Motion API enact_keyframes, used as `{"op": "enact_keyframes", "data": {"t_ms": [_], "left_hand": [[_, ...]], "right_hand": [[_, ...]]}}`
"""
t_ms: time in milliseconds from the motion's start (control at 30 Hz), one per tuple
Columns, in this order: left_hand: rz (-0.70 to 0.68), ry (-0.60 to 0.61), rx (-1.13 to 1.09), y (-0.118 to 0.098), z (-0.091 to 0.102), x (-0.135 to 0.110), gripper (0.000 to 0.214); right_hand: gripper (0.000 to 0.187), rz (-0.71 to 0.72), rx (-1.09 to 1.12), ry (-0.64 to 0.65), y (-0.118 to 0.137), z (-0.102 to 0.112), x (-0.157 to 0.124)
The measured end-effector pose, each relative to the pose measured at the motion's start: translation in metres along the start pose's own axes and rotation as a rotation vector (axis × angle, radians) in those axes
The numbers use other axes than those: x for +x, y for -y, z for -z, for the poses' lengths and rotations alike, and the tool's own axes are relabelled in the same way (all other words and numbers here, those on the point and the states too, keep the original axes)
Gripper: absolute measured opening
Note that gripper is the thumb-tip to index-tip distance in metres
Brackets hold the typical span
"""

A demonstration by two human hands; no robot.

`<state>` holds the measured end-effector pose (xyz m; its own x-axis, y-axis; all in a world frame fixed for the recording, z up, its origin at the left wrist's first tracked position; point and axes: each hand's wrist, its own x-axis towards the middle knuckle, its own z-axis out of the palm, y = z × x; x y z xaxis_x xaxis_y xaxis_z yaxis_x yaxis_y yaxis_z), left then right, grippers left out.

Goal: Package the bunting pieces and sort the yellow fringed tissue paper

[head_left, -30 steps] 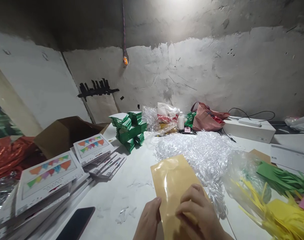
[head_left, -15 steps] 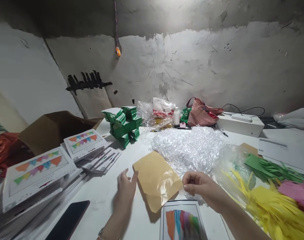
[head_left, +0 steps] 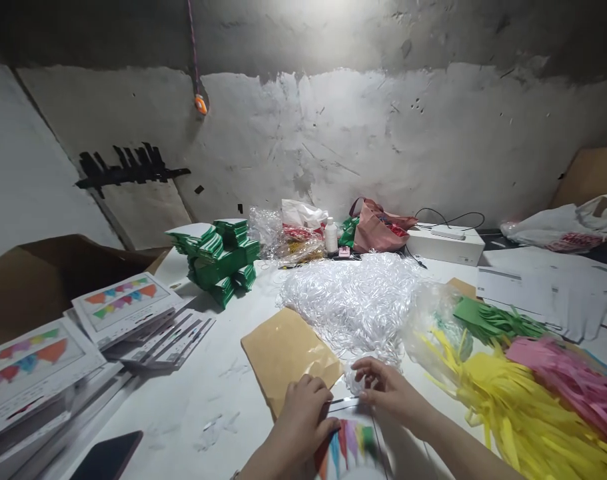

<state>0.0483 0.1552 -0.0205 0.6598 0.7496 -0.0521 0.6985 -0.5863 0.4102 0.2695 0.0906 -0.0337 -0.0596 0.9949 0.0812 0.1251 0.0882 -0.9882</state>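
Note:
A printed card (head_left: 350, 447) with a picture of colourful tassels lies close in front of me, its lower part cut off by the frame. My left hand (head_left: 303, 420) is closed at the card's upper left corner, thumb on its face and fingers bent over the edge. Beneath and beyond that hand is a brown paper envelope (head_left: 288, 347). At the card's upper right corner is my right hand (head_left: 386, 390), its fingers apart and slightly curled, thumb close to the edge. Clear shiny strands (head_left: 353, 300) are heaped just beyond both hands.
Printed packets (head_left: 123, 307) are stacked on the left, with a phone (head_left: 108, 457) before them. Green folded bundles (head_left: 218, 257) stand behind. Yellow tassels (head_left: 523, 407), pink tassels (head_left: 568, 380) and green tassels (head_left: 498, 320) lie right. A white box (head_left: 446, 245) is near the wall.
My left hand has moved from the left of the envelope across to the card. My right hand has opened its fingers near the card's corner. The view has swung right.

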Motion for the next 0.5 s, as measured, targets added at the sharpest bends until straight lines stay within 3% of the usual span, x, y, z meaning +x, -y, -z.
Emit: {"op": "enact_keyframes", "data": {"t_ms": [133, 233, 333, 433, 500], "left_hand": [[0.01, 0.028, 0.045, 0.001, 0.006, 0.002, 0.026], [0.004, 0.071, 0.009, -0.004, 0.007, 0.0, 0.018], [0.026, 0.078, -0.044, -0.009, 0.009, -0.008, 0.012], [0.088, 0.09, -0.117, -0.011, 0.006, -0.022, 0.031], [0.132, 0.116, -0.183, -0.01, 0.001, -0.032, 0.032]], "right_hand": [[0.089, 0.037, -0.185, 0.103, -0.017, -0.01, 0.006], [0.11, 0.023, -0.339, 0.194, -0.021, -0.014, 0.013], [0.121, 0.007, -0.441, 0.285, -0.016, -0.014, 0.011], [0.122, -0.019, -0.499, 0.318, -0.01, -0.015, 0.001], [0.12, -0.048, -0.507, 0.312, -0.009, -0.016, -0.009]]}}
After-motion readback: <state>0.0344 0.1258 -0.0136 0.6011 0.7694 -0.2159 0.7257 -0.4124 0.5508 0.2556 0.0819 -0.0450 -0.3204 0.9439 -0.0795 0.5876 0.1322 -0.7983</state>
